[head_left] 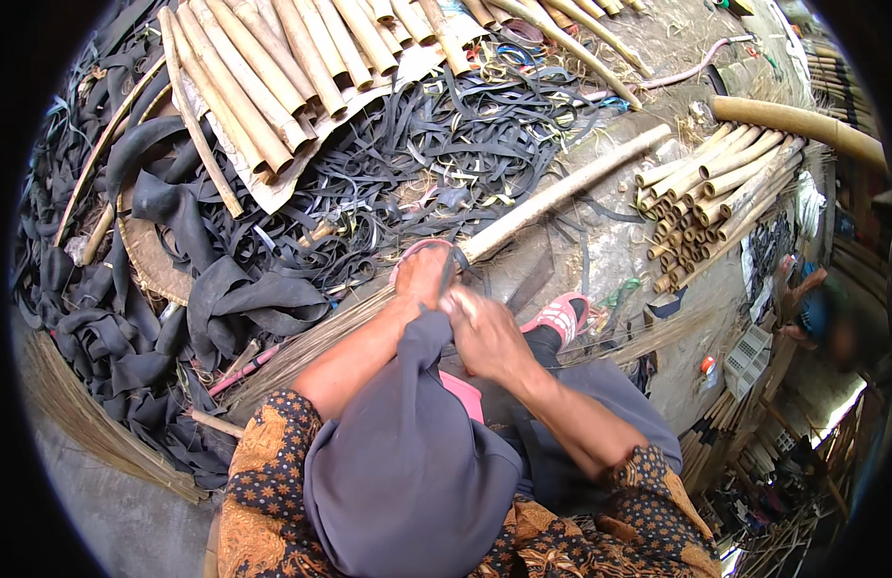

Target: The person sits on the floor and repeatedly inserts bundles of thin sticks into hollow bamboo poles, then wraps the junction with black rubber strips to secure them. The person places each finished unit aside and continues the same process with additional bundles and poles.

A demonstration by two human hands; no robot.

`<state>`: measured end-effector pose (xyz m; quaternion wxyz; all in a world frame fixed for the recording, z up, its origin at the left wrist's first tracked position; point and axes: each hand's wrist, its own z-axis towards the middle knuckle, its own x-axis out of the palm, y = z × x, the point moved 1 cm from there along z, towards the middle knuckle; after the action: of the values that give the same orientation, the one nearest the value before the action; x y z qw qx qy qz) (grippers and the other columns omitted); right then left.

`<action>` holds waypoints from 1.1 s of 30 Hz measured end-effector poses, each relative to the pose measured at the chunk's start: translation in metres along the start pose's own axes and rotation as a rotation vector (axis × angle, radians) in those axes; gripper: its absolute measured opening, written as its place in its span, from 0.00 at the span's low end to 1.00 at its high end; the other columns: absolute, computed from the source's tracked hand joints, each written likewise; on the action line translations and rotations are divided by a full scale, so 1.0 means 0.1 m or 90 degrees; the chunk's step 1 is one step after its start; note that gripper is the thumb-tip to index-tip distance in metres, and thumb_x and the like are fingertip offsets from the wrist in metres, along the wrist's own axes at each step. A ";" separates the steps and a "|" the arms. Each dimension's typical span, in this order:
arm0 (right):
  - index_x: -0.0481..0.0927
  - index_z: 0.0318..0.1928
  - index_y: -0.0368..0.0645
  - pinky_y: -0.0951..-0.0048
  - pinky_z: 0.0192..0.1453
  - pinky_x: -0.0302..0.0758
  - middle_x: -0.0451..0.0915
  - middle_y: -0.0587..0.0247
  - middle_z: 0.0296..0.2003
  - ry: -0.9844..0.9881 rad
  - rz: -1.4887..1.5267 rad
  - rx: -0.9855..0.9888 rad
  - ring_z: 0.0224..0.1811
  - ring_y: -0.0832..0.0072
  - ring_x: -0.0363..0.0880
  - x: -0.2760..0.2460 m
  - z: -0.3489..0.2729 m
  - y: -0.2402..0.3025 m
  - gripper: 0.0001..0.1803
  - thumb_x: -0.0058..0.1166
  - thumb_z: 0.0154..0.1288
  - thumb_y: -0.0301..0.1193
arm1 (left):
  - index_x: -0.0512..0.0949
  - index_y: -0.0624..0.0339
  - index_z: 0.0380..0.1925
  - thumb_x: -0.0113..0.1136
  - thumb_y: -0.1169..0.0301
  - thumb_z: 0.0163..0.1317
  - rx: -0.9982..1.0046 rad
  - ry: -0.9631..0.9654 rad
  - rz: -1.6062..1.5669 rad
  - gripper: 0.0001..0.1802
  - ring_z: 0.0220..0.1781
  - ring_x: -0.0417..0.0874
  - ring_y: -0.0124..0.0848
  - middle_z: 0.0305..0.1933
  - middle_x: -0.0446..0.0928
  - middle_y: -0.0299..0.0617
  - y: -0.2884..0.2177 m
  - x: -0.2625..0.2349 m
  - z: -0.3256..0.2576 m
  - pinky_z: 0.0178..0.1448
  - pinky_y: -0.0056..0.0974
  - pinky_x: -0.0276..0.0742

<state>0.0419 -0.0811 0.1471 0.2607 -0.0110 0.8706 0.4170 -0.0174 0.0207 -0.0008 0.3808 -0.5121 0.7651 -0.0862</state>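
My left hand [425,272] is closed at the near end of a long bamboo pole [571,188], which slants away to the upper right. A black rubber strip [448,268] is wound about that end and runs down to my right hand [485,332]. My right hand is a fist on the strip, slightly blurred, just below and right of the left. A bundle of thin brown sticks [316,342] passes under my left forearm towards the pole's end; where they meet is hidden. Pink sandals [562,316] show beside my hands. A grey cloth [407,462] hangs in front of my chest.
Tangled black rubber strips [436,144] cover the ground ahead. Wider rubber pieces [244,299] heap at the left. Bamboo poles [244,72] lie on a sheet at the far left; another stack [716,193] lies right. At the right edge is a blurred person [831,313] near a white crate [747,358].
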 end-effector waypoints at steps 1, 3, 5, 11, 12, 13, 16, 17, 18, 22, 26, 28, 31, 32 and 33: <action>0.76 0.41 0.38 0.47 0.43 0.75 0.82 0.42 0.34 0.025 0.008 0.026 0.39 0.40 0.81 -0.05 -0.12 0.03 0.12 0.46 0.79 0.33 | 0.85 0.58 0.45 0.68 0.65 0.58 0.006 -0.030 0.014 0.16 0.46 0.87 0.60 0.42 0.85 0.62 0.01 -0.03 0.01 0.49 0.57 0.84; 0.75 0.41 0.37 0.48 0.41 0.75 0.82 0.43 0.33 0.038 0.024 0.022 0.38 0.40 0.81 -0.18 -0.42 0.01 0.12 0.46 0.79 0.33 | 0.86 0.62 0.41 0.70 0.64 0.56 -0.024 0.010 -0.013 0.16 0.46 0.88 0.59 0.42 0.85 0.64 0.02 -0.11 0.07 0.50 0.55 0.85; 0.75 0.41 0.38 0.49 0.40 0.76 0.82 0.44 0.32 0.050 0.056 0.094 0.37 0.41 0.82 -0.24 -0.66 -0.12 0.11 0.46 0.79 0.33 | 0.88 0.64 0.41 0.71 0.60 0.55 -0.017 0.028 -0.018 0.19 0.46 0.89 0.58 0.42 0.85 0.65 0.02 -0.22 0.13 0.50 0.52 0.85; 0.76 0.41 0.42 0.49 0.40 0.76 0.82 0.46 0.31 0.012 -0.015 0.108 0.38 0.42 0.83 -0.26 -0.88 -0.93 0.10 0.46 0.78 0.33 | 0.86 0.64 0.41 0.70 0.63 0.53 0.053 0.062 -0.260 0.19 0.35 0.89 0.43 0.33 0.86 0.55 -0.04 -0.59 -0.09 0.43 0.46 0.83; 0.76 0.41 0.42 0.49 0.40 0.76 0.82 0.46 0.31 0.010 -0.053 0.110 0.38 0.42 0.83 -0.24 -0.83 -1.08 0.10 0.46 0.78 0.34 | 0.86 0.65 0.41 0.70 0.64 0.53 0.074 0.081 -0.298 0.19 0.33 0.88 0.40 0.31 0.86 0.53 -0.08 -0.64 -0.17 0.42 0.44 0.82; 0.76 0.42 0.42 0.46 0.41 0.75 0.82 0.44 0.31 0.002 -0.043 0.096 0.38 0.40 0.82 -0.22 -0.73 -1.21 0.09 0.45 0.78 0.33 | 0.84 0.66 0.40 0.70 0.67 0.51 0.073 0.090 -0.350 0.18 0.28 0.82 0.31 0.26 0.83 0.45 -0.14 -0.66 -0.25 0.38 0.41 0.80; 0.75 0.43 0.42 0.44 0.42 0.75 0.82 0.44 0.32 0.011 -0.093 0.089 0.39 0.39 0.82 -0.14 -0.41 -1.43 0.08 0.45 0.77 0.32 | 0.83 0.65 0.37 0.73 0.71 0.52 0.117 0.186 -0.330 0.14 0.31 0.79 0.22 0.28 0.83 0.34 -0.30 -0.80 -0.43 0.37 0.34 0.77; 0.75 0.44 0.43 0.44 0.43 0.74 0.82 0.45 0.32 -0.005 -0.103 0.086 0.39 0.39 0.81 -0.10 -0.26 -1.44 0.07 0.45 0.77 0.31 | 0.81 0.67 0.35 0.75 0.70 0.51 0.109 0.240 -0.342 0.15 0.29 0.78 0.22 0.27 0.81 0.33 -0.35 -0.84 -0.48 0.35 0.34 0.75; 0.75 0.44 0.43 0.44 0.43 0.74 0.82 0.45 0.32 -0.023 -0.108 0.088 0.38 0.39 0.81 -0.07 -0.09 -1.43 0.06 0.45 0.77 0.30 | 0.81 0.66 0.35 0.75 0.69 0.52 0.130 0.302 -0.376 0.15 0.28 0.77 0.22 0.27 0.80 0.33 -0.40 -0.88 -0.51 0.34 0.34 0.74; 0.74 0.43 0.44 0.59 0.37 0.78 0.78 0.54 0.30 -0.131 -0.087 -0.191 0.34 0.52 0.83 -0.07 0.43 -1.20 0.09 0.58 0.66 0.30 | 0.82 0.61 0.32 0.75 0.64 0.56 0.132 0.550 -0.432 0.14 0.23 0.74 0.23 0.23 0.77 0.32 -0.49 -0.94 -0.57 0.27 0.34 0.66; 0.75 0.46 0.45 0.54 0.45 0.79 0.81 0.57 0.35 -0.114 -0.093 -0.315 0.38 0.52 0.83 -0.20 0.56 -0.94 0.10 0.58 0.68 0.32 | 0.83 0.62 0.33 0.78 0.56 0.57 0.139 0.514 -0.447 0.20 0.26 0.77 0.27 0.25 0.80 0.33 -0.39 -0.80 -0.45 0.32 0.36 0.71; 0.80 0.47 0.43 0.48 0.51 0.78 0.85 0.51 0.43 -0.054 -0.188 -0.183 0.46 0.48 0.85 -0.28 0.53 -0.82 0.11 0.57 0.71 0.35 | 0.83 0.64 0.32 0.78 0.54 0.56 0.225 0.299 -0.464 0.22 0.28 0.80 0.31 0.26 0.82 0.36 -0.30 -0.65 -0.40 0.36 0.40 0.75; 0.86 0.48 0.42 0.44 0.52 0.78 0.87 0.44 0.40 0.202 -0.345 0.134 0.47 0.45 0.86 -0.55 0.41 -0.66 0.17 0.52 0.76 0.41 | 0.82 0.64 0.41 0.76 0.53 0.57 0.169 0.138 -0.216 0.25 0.41 0.87 0.47 0.38 0.86 0.51 -0.19 -0.41 -0.19 0.47 0.49 0.80; 0.86 0.49 0.42 0.45 0.52 0.78 0.87 0.44 0.37 0.158 -0.291 0.155 0.45 0.45 0.86 -0.55 0.47 -0.58 0.18 0.51 0.76 0.42 | 0.82 0.62 0.45 0.75 0.53 0.57 0.119 0.121 -0.135 0.26 0.45 0.87 0.50 0.41 0.86 0.54 -0.16 -0.33 -0.15 0.49 0.50 0.81; 0.86 0.50 0.42 0.46 0.51 0.79 0.87 0.45 0.35 0.105 -0.234 0.165 0.43 0.45 0.87 -0.55 0.53 -0.51 0.19 0.50 0.76 0.43 | 0.82 0.61 0.48 0.74 0.53 0.58 0.069 0.103 -0.050 0.27 0.49 0.87 0.53 0.44 0.86 0.56 -0.13 -0.27 -0.11 0.51 0.52 0.81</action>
<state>0.1253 -0.0867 0.1084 0.2599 -0.1698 0.9184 0.2452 -0.0103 0.0344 0.0271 0.3414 -0.5116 0.7668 -0.1834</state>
